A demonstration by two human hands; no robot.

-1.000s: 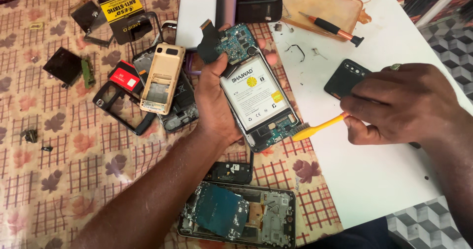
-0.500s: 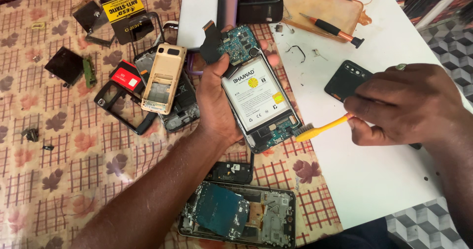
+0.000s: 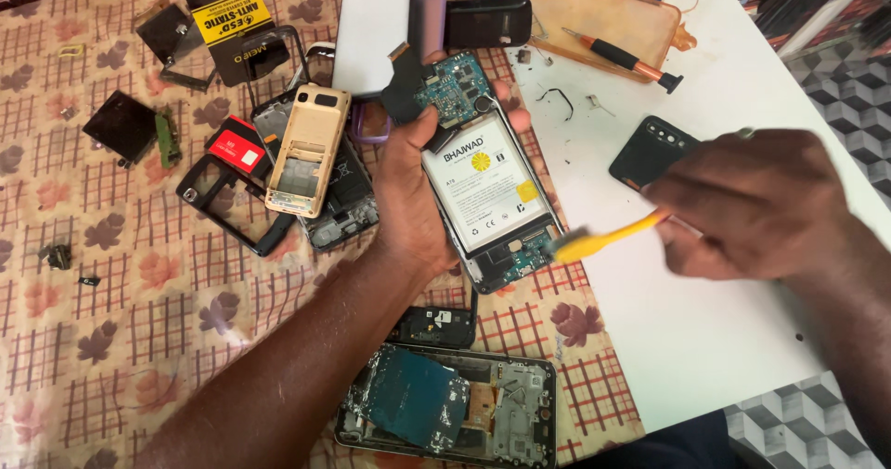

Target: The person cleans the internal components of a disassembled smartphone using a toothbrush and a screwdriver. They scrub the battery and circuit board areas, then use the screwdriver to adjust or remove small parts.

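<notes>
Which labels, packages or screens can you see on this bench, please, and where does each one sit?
Battery label: white rectangle with a yellow emblem, inside the opened phone in the left hand.
Black package: far left, with a yellow label.
Red card: left of the beige phone shell.
Dark screen piece: far left.

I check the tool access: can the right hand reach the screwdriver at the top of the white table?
Probably yes. The right hand holds a yellow brush, but the screwdriver lies uncovered on the table, nothing between.

Lighting: bright, even daylight; soft shadows. White counter (image 3: 705, 339) mildly glary. Right hand (image 3: 752, 205) motion-blurred; left hand's fingers (image 3: 509, 98) sharp.
</notes>
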